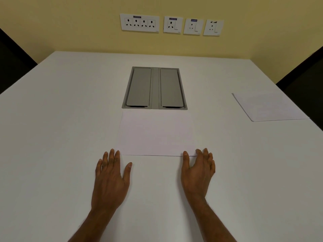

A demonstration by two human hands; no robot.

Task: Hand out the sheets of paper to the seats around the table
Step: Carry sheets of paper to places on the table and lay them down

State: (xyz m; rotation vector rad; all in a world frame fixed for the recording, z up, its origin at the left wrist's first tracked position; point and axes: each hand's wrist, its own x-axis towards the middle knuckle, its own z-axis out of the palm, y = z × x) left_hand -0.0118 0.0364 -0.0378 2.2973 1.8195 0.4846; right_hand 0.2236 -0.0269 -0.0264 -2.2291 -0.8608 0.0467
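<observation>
Resting flat, fingers spread: left hand (111, 179), right hand (197, 173) touching sheet (155, 133) corners (nothing gripped).

White tabletop (61, 119), plain and matte. Grey recessed cable box (154, 88) set flush in its middle, two hinged flaps side by side, both closed. Yellow wall (70, 23) behind, carrying four white socket plates (172, 24) in a row. Dark chair backs at left (12, 63) and right (304, 84) edges.

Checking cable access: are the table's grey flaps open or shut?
Shut: both grey flaps lie flat, flush in their frame.
</observation>
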